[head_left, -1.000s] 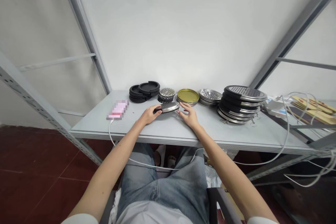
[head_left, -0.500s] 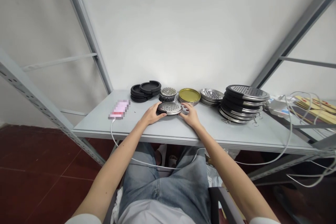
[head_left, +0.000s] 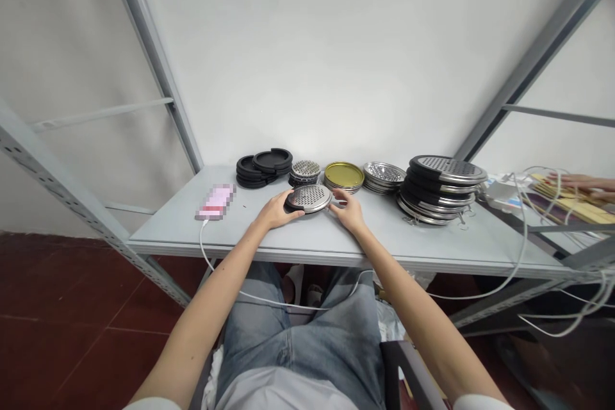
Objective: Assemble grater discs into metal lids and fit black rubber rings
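Note:
A round perforated metal disc with a black rim around its left side is between my hands, above the tabletop. My left hand grips the black side, thumb along the front edge and fingers behind. At the opposite edge, the thumb and fingers of my right hand close in on the metal rim; a small part at that edge is too small to name. Behind the disc stand small studded metal discs in a pile, gold-coloured round plates and shiny perforated plates.
Notched black rings are piled at the back left, near a blurred pink phone on a white cable. A tall stack of black-rimmed metal discs stands right. Beyond the shelf post, another person's hand is over yellow pieces.
The disc has tipped up toward me, so more of its perforated face shows. Another person's hand has come into view at the far right. My view has shifted slightly.

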### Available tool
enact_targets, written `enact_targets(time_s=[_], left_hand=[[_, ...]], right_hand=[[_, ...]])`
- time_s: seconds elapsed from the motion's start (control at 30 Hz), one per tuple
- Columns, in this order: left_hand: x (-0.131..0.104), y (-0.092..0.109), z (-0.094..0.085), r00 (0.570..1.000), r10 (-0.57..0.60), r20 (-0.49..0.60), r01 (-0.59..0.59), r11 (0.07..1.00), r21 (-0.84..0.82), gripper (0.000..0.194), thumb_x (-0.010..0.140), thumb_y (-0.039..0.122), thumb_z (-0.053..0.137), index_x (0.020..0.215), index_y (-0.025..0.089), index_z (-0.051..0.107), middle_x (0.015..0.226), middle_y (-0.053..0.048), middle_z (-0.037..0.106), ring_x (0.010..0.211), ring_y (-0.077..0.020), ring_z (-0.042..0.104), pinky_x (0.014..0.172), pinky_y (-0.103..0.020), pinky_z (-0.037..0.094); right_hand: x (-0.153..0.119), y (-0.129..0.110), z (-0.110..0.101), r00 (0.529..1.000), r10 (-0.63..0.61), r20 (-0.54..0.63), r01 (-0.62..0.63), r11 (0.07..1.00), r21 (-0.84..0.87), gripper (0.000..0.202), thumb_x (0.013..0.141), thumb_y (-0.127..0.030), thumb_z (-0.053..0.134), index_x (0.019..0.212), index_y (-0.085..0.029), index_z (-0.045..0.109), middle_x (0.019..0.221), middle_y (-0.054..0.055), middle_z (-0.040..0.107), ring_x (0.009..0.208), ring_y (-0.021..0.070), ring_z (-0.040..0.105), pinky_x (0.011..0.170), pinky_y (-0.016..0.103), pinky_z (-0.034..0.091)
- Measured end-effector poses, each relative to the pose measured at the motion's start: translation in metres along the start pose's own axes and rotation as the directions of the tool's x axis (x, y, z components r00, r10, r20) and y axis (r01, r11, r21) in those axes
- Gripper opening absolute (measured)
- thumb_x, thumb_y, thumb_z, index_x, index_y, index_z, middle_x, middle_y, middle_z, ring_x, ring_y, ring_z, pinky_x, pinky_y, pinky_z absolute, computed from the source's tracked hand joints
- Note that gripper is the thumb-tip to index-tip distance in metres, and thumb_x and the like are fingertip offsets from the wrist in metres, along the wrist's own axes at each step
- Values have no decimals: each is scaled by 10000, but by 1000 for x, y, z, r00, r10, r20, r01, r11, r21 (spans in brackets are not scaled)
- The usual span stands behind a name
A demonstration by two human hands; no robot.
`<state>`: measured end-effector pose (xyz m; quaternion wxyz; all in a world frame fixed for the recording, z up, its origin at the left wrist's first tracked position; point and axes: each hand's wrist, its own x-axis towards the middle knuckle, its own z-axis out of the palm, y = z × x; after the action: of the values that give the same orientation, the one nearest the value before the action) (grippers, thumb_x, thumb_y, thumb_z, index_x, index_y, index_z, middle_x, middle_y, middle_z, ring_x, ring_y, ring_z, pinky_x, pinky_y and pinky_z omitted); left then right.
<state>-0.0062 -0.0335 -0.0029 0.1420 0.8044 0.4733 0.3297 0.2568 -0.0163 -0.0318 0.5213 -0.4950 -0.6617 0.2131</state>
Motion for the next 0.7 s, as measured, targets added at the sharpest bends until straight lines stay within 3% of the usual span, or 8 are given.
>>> enact_targets(time_s=[0.17, 0.47, 0.7], left_hand=[[1, 2, -2, 999, 49, -10, -49, 999, 12, 901, 706, 592, 733, 1434, 189, 388, 1386, -143, 538, 1277, -332, 515, 1070, -458, 417], [2, -1, 0, 1000, 21, 3, -21, 998, 51, 931, 681, 626, 737, 1428, 187, 396, 1383, -149, 543, 1272, -348, 516, 1068, -466, 417], [3, -7, 2, 999, 47, -8, -47, 998, 38, 858, 686, 605, 744, 1381, 193, 457, 1372, -124, 554, 1273, -315, 520, 1090, -437, 406]], right_hand=[[1, 6, 3, 998, 9, 60, -8, 1000, -28, 460, 698, -343, 683, 1120, -163, 646, 1009, 100, 707, 930, 236, 659, 822, 406, 560], [1, 10, 4, 998, -6, 59, 10, 998, -61, 471, 715, -314, 676, 1157, -161, 628, 915, 82, 707, 858, 224, 668, 819, 403, 565], [0, 5, 5, 998, -28, 60, 35, 993, -116, 463, 725, -248, 674, 1176, -159, 628, 1050, 103, 703, 899, 217, 667, 802, 363, 566]])
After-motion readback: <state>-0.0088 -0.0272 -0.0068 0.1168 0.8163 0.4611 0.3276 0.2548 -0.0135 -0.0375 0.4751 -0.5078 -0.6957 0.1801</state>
